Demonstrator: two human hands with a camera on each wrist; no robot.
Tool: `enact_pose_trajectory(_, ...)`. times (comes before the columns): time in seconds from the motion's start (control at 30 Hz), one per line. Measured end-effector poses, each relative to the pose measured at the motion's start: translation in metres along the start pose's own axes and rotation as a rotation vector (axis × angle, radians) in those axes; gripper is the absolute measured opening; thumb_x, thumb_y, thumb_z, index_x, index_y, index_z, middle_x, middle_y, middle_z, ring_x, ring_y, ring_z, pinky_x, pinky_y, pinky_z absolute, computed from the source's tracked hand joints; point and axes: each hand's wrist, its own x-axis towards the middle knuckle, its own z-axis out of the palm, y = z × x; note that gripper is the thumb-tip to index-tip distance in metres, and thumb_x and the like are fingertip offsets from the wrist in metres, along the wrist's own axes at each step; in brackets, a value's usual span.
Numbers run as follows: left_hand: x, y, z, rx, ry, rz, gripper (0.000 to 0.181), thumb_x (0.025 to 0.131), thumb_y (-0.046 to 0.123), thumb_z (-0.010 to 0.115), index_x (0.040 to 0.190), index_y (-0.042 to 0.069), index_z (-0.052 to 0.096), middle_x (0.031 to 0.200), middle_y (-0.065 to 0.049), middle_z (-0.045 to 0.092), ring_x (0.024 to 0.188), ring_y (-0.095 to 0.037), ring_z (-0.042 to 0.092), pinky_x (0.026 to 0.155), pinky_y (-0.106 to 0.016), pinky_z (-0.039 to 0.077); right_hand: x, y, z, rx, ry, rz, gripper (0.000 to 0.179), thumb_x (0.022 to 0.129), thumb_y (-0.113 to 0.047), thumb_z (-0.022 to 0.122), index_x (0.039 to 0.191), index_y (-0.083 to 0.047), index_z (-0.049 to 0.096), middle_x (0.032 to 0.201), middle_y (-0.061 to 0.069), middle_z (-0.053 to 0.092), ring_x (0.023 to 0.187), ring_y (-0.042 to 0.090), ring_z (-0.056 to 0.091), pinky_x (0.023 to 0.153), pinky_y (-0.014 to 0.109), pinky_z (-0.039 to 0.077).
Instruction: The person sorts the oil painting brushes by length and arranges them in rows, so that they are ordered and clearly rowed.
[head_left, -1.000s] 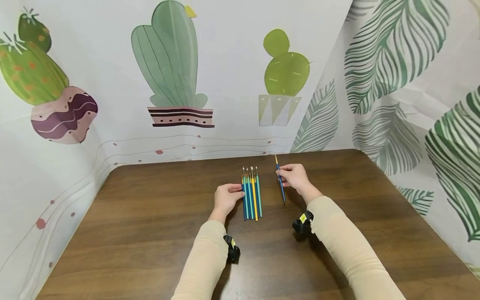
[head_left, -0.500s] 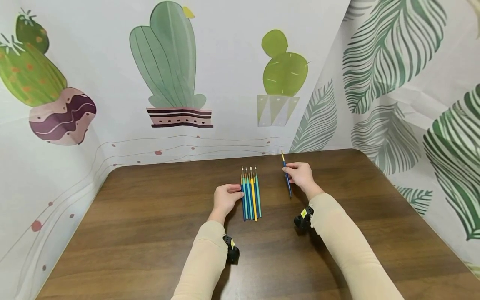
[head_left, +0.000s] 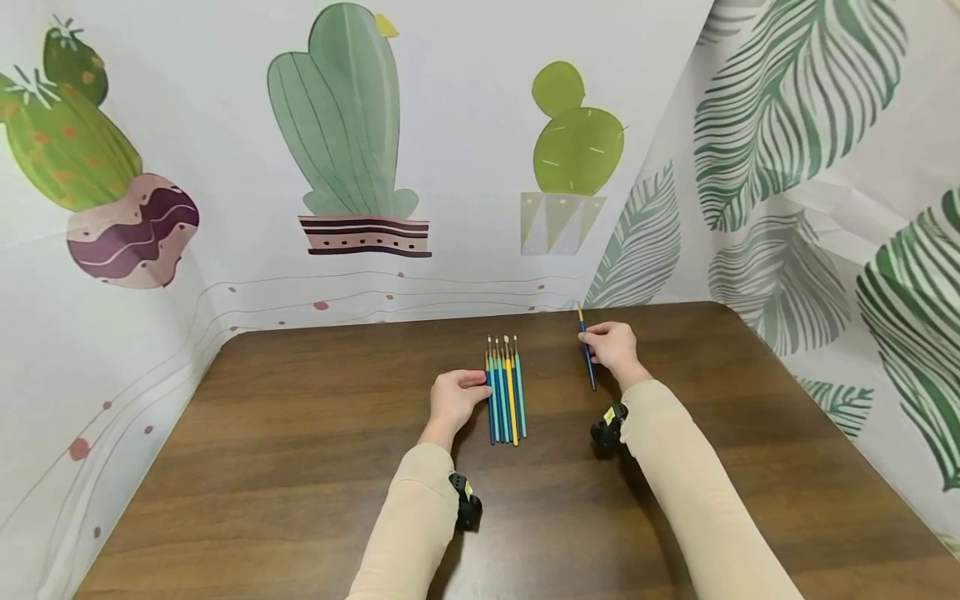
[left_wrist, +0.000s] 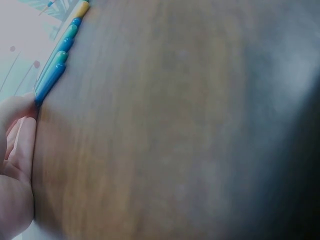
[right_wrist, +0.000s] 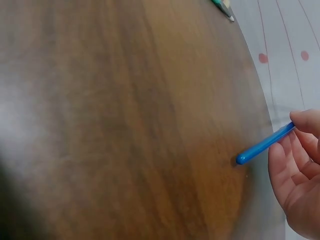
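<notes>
Several slim paintbrushes lie side by side on the table in the head view, with blue and teal handles and a yellow-handled paintbrush (head_left: 512,408) among them, bristles toward the wall. My left hand (head_left: 453,400) rests at the row's left side, its fingertips against the outermost blue paintbrush (head_left: 491,421). Rounded handle ends show in the left wrist view, where the thumb touches the nearest blue handle (left_wrist: 50,85). Farther right, my right hand (head_left: 611,346) pinches a separate blue paintbrush (head_left: 589,365), tip pointing to the wall. Its blue handle (right_wrist: 262,150) slants out from thumb and fingers in the right wrist view.
The brown wood-grain table (head_left: 300,467) ends at the back against a white wall cloth (head_left: 465,150) printed with cacti and leaves. A black wrist camera (head_left: 467,504) sits on the left sleeve, another wrist camera (head_left: 607,432) on the right one.
My right hand has carried its blue paintbrush to the right and slightly toward the back edge, away from the row. The left hand and the row of paintbrushes have stayed in place.
</notes>
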Motion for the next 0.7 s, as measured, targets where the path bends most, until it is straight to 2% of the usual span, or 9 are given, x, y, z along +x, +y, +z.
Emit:
enact_pose_trajectory(0.2, 0.002, 0.000, 0.000, 0.008, 0.002, 0.002, 0.026, 0.079, 0.009, 0.075, 0.105, 0.005, 0.071, 0.102, -0.010, 0.073, 0.096, -0.021, 0.069, 0.086, -0.035, 0.054, 0.002, -0.005, -0.003, -0.016, 0.022, 0.009, 0.031, 0.085, -0.013, 0.066, 0.107, 0.008, 0.065, 0.065, 0.001, 0.062, 0.055, 0.004, 0.055, 0.049, 0.019, 0.051)
enact_pose_trajectory(0.43, 0.002, -0.002, 0.000, 0.014, 0.000, 0.005, 0.026, 0.080, 0.010, 0.075, 0.105, 0.005, 0.071, 0.102, -0.010, 0.073, 0.096, -0.021, 0.069, 0.086, -0.035, 0.054, 0.008, -0.002, -0.005, -0.067, 0.059, 0.026, 0.029, 0.084, -0.014, 0.066, 0.105, 0.006, 0.067, 0.079, 0.011, 0.069, 0.055, 0.004, 0.055, 0.049, 0.019, 0.051)
enact_pose_trajectory(0.7, 0.001, -0.002, -0.001, 0.008, -0.008, 0.007, 0.027, 0.080, 0.009, 0.074, 0.106, 0.004, 0.071, 0.103, -0.011, 0.072, 0.097, -0.022, 0.069, 0.086, -0.035, 0.054, 0.013, 0.005, -0.006, -0.123, 0.084, 0.048, 0.030, 0.084, -0.017, 0.067, 0.104, 0.005, 0.068, 0.072, 0.008, 0.068, 0.052, 0.006, 0.057, 0.049, 0.019, 0.050)
